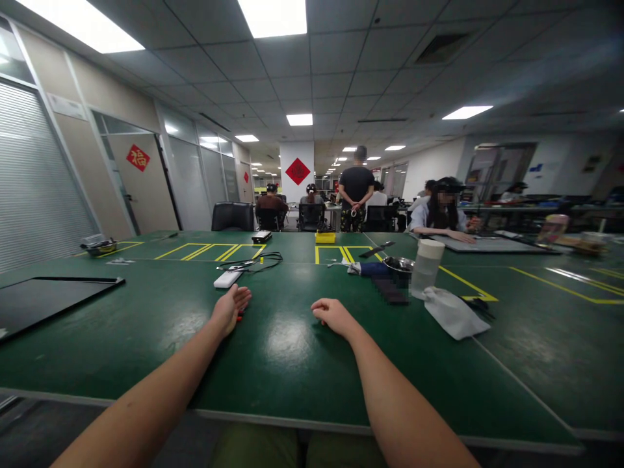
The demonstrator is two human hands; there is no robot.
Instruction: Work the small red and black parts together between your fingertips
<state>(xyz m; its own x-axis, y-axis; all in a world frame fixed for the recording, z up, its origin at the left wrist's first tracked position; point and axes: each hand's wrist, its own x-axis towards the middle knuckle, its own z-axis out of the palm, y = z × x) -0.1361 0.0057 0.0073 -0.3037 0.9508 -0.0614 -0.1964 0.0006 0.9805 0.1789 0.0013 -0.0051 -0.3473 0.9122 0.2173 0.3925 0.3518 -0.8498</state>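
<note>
My left hand [231, 309] rests over the green table [283, 383], its fingers stretched out and the palm turned inward. A small orange object [238, 319] peeks out beside it, mostly hidden; I cannot tell whether they touch. Just beyond the fingertips lies a white power-bank-like block [228, 278], with a black cable [266, 257] coiled near it. Across from it, my right hand [334, 314] is low over the table with curled fingers. Whatever those fingers enclose, if anything, stays hidden.
A white pouch [455, 313], a clear bottle [427, 270], a metal bowl [400, 265] and a dark blue item [373, 268] stand to the right. A black board [53, 299] lies left. A yellow box [325, 238] sits far back. A person [441, 214] works at the right.
</note>
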